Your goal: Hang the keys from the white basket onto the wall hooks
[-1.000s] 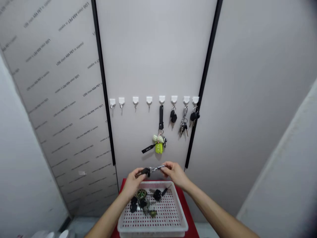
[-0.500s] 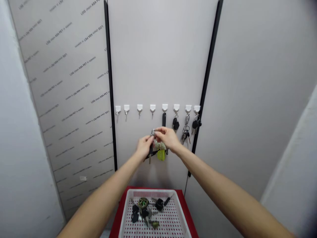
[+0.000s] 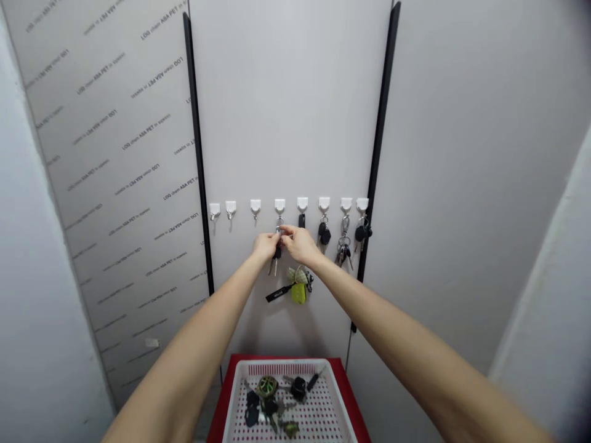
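My left hand [image 3: 265,246] pinches a bunch of keys [image 3: 276,263] from the left. From the other side, my right hand [image 3: 300,244] has thumb and fingertips closed at the metal clasp of the same bunch. A metal ring above my fingertips meets the fourth white hook from the left [image 3: 279,206]; whether it is fully over the hook I cannot make out. Just behind my right hand a black strap [image 3: 301,219] hangs on the hook to the right, with a lime-green key case [image 3: 298,294] and a black tag [image 3: 277,294] lower down.
Three bare hooks [image 3: 255,206] are on the left. Farther right hang more bunches of keys [image 3: 344,249] on hooks. Below, a white perforated basket [image 3: 339,409] holds several keys and a round green-and-gold piece [image 3: 266,386], on a red stand [image 3: 351,394]. Black strips [image 3: 382,123] run up the wall.
Both hands have risen with the bunch of keys, and its ring now meets the fourth hook. The lime-green key case and black tag show more fully beneath my hands.
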A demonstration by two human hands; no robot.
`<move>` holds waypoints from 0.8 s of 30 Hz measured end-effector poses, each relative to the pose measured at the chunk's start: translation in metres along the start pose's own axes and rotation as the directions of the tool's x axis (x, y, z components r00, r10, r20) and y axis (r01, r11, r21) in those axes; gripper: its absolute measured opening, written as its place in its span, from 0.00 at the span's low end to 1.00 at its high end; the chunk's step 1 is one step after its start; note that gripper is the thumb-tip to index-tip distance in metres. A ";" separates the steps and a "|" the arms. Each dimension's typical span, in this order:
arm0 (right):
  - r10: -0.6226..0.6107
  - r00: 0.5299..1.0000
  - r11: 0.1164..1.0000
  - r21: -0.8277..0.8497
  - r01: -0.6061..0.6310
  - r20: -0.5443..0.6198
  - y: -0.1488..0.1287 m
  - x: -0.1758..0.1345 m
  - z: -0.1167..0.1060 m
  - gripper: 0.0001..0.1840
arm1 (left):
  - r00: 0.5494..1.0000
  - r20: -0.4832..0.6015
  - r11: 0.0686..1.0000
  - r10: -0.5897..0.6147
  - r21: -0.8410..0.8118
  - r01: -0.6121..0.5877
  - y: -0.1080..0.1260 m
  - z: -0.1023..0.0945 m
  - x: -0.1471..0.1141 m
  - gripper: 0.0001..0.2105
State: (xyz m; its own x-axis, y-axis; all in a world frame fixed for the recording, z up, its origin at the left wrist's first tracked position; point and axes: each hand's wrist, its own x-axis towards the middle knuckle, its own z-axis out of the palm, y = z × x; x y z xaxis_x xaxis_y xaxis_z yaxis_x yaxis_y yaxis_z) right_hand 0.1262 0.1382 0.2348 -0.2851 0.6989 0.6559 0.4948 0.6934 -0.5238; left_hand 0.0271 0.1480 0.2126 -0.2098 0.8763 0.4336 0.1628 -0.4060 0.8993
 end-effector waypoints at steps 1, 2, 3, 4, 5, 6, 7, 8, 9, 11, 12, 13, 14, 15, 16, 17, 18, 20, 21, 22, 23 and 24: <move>-0.020 1.000 1.000 -0.014 0.020 -0.004 0.001 -0.007 0.000 0.17 | 1.000 -0.012 1.000 0.000 0.023 0.001 -0.005 -0.003 -0.004 0.10; -0.033 0.999 0.999 -0.025 0.033 -0.003 0.003 -0.015 0.000 0.17 | 1.000 -0.030 0.999 0.006 0.054 -0.005 -0.011 -0.006 -0.010 0.08; -0.037 0.999 0.999 -0.031 0.038 0.007 0.006 -0.025 0.001 0.16 | 0.998 -0.052 0.996 0.019 0.093 -0.014 -0.019 -0.010 -0.019 0.08; -0.040 0.999 0.999 -0.031 0.041 0.029 0.011 -0.037 0.002 0.15 | 0.997 -0.073 0.991 0.034 0.135 -0.024 -0.028 -0.014 -0.030 0.10; -0.040 0.997 0.999 -0.029 0.042 0.066 0.018 -0.051 0.004 0.14 | 0.995 -0.089 0.984 0.044 0.175 -0.028 -0.039 -0.017 -0.044 0.11; -0.035 0.992 0.999 -0.026 0.039 0.125 0.027 -0.066 0.007 0.14 | 0.996 -0.087 0.979 0.036 0.204 -0.018 -0.050 -0.020 -0.060 0.12; -0.025 0.978 0.999 -0.026 0.031 0.206 0.037 -0.083 0.011 0.13 | 0.998 -0.057 0.976 -0.001 0.216 0.014 -0.063 -0.022 -0.078 0.13; -0.010 0.951 0.999 -0.032 0.021 0.308 0.049 -0.101 0.015 0.13 | 0.998 0.000 0.974 -0.057 0.220 0.056 -0.076 -0.024 -0.096 0.12; 0.014 0.908 0.999 -0.052 0.008 0.419 0.061 -0.119 0.020 0.13 | 0.990 0.075 0.969 -0.123 0.224 0.103 -0.090 -0.024 -0.115 0.11; 0.100 0.787 0.988 -0.156 -0.005 0.609 0.083 -0.154 0.030 0.13 | 0.941 0.238 0.950 -0.238 0.257 0.176 -0.115 -0.021 -0.149 0.09; 0.150 0.732 0.972 -0.236 0.015 0.665 0.092 -0.169 0.035 0.13 | 0.913 0.301 0.941 -0.275 0.281 0.190 -0.126 -0.018 -0.163 0.09; 0.195 0.694 0.945 -0.321 0.055 0.693 0.099 -0.181 0.040 0.12 | 0.888 0.353 0.933 -0.296 0.306 0.189 -0.136 -0.015 -0.175 0.09; 0.226 0.681 0.910 -0.400 0.107 0.697 0.105 -0.192 0.044 0.12 | 0.870 0.388 0.927 -0.304 0.332 0.175 -0.145 -0.012 -0.183 0.10; 0.238 0.683 0.872 -0.461 0.162 0.690 0.108 -0.200 0.049 0.12 | 0.860 0.412 0.920 -0.301 0.364 0.147 -0.152 -0.010 -0.189 0.10; 0.231 0.691 0.840 -0.499 0.213 0.685 0.109 -0.206 0.053 0.11 | 0.858 0.425 0.909 -0.288 0.403 0.106 -0.158 -0.008 -0.193 0.10; 0.216 0.698 0.816 -0.519 0.255 0.683 0.109 -0.210 0.056 0.11 | 0.865 0.425 0.893 -0.267 0.446 0.056 -0.162 -0.007 -0.196 0.10; 0.206 0.700 0.801 -0.529 0.281 0.684 0.108 -0.214 0.060 0.11 | 0.873 0.423 0.872 -0.243 0.489 0.006 -0.165 -0.006 -0.197 0.10; 0.211 0.695 0.792 -0.537 0.290 0.688 0.106 -0.218 0.065 0.12 | 0.883 0.421 0.828 -0.206 0.555 -0.071 -0.169 -0.007 -0.198 0.10; 0.227 0.692 0.795 -0.540 0.275 0.686 0.105 -0.219 0.067 0.12 | 0.883 0.425 0.812 -0.201 0.577 -0.092 -0.170 -0.008 -0.199 0.10; 0.240 0.692 0.805 -0.538 0.251 0.681 0.105 -0.220 0.068 0.12 | 0.880 0.429 0.800 -0.204 0.592 -0.104 -0.170 -0.009 -0.199 0.11; 0.245 0.692 0.822 -0.524 0.223 0.679 0.105 -0.220 0.069 0.11 | 0.877 0.432 0.789 -0.210 0.604 -0.109 -0.171 -0.010 -0.200 0.11; 0.239 0.696 0.847 -0.496 0.192 0.677 0.106 -0.221 0.068 0.10 | 0.876 0.431 0.782 -0.217 0.614 -0.109 -0.171 -0.011 -0.201 0.12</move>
State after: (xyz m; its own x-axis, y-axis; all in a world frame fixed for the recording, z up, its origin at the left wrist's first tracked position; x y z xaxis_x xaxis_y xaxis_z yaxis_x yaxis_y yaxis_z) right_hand 0.1852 0.0694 -0.0025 -0.6359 0.7709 -0.0367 0.7716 0.6343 -0.0483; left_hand 0.0309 0.0388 -0.0275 0.1965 0.9673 0.1601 0.7419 -0.2534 0.6208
